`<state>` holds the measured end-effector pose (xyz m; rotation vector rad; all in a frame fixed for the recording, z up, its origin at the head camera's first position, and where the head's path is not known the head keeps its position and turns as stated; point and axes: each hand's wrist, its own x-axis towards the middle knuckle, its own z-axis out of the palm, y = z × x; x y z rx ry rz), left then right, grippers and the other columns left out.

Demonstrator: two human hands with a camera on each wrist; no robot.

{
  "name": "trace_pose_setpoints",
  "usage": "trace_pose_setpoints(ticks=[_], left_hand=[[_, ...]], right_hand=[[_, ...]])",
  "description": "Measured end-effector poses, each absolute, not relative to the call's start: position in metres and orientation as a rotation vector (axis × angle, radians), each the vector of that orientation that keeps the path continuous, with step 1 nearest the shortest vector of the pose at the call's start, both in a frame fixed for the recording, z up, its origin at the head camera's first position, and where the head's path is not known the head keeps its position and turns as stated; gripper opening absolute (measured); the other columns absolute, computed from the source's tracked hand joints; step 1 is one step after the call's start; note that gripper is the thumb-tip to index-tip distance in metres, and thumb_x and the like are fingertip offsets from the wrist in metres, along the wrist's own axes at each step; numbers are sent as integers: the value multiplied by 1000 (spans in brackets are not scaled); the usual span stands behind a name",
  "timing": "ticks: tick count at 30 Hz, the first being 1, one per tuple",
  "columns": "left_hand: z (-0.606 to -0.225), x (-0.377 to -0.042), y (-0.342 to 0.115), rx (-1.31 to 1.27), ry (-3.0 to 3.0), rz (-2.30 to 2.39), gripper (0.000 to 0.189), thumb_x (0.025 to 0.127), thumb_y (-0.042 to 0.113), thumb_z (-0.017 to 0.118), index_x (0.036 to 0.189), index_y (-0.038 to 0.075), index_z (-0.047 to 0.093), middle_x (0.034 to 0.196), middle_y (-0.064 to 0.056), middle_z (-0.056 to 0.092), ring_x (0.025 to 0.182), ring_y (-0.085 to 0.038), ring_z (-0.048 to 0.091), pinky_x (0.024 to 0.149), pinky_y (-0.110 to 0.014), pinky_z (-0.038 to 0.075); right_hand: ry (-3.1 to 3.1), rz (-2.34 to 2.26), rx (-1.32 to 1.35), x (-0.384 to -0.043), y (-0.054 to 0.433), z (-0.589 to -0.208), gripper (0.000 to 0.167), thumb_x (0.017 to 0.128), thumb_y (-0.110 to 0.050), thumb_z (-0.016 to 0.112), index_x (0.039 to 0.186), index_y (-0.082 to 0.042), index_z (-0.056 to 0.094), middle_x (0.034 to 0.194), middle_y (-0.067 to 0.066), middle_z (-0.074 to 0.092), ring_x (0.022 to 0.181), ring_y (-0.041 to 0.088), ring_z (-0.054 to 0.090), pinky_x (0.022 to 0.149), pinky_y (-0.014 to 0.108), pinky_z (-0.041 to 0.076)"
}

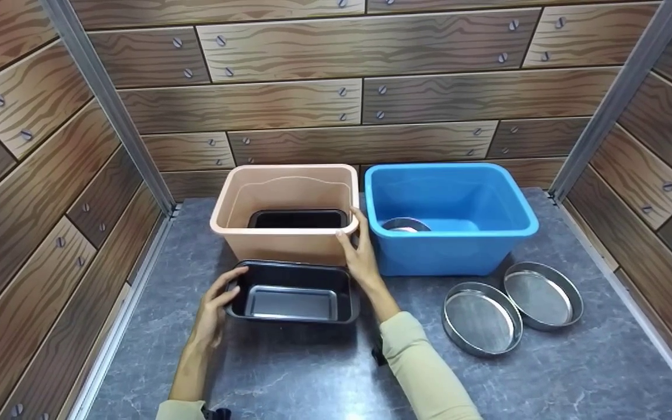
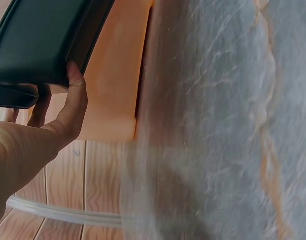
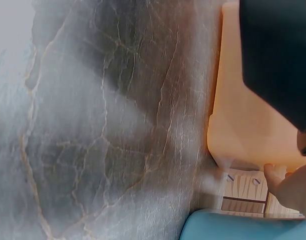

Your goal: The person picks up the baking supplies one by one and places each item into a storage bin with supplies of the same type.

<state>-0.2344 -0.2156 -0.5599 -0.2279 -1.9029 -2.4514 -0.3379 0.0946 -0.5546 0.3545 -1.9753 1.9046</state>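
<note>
A black loaf pan (image 1: 292, 303) is held above the table, its inside facing up and toward the head camera. My left hand (image 1: 214, 306) grips its left end, with fingers over the rim and the thumb against the outside in the left wrist view. My right hand (image 1: 361, 256) is at the front right corner of the peach bin (image 1: 283, 248), its fingers extended along the rim and side. Whether it also touches the loaf pan's right end is unclear. Inside the peach bin lies another black loaf pan (image 1: 298, 219).
Right of the peach bin stands a blue bin (image 1: 441, 254) with a round metal pan (image 1: 406, 223) inside. Two more round pans, a nearer one (image 1: 482, 321) and a farther one (image 1: 543, 294), lie on the grey table at right. Wood-patterned walls enclose the back and sides.
</note>
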Motion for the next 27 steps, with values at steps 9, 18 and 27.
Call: trace_pose_setpoints(ticks=[9,18,27], left_hand=[[-555,-233,-226,-214,-1881,-2439,44,104,3,47,147,-5,52,150,-12,52,132,-24,50,100,-35,54],[-548,-230,-234,-170,-1868,-2457,43,106,6,48,147,-5,52,146,-13,55,121,-30,58,84,-41,62],[-537,-230,-243,-174,-1831,-2440,42,107,6,47,147,-7,50,147,-10,55,126,-25,57,90,-38,60]], right_hand=[[-1967,1877,369,-339,95,-555,62,103,-11,63,158,-3,35,164,20,35,149,35,35,123,52,27],[-1907,1897,408,-315,92,-528,60,100,2,61,153,12,34,159,33,35,149,50,30,122,60,23],[-1943,1900,368,-314,92,-524,60,101,-2,61,154,8,35,161,30,34,150,46,30,122,61,26]])
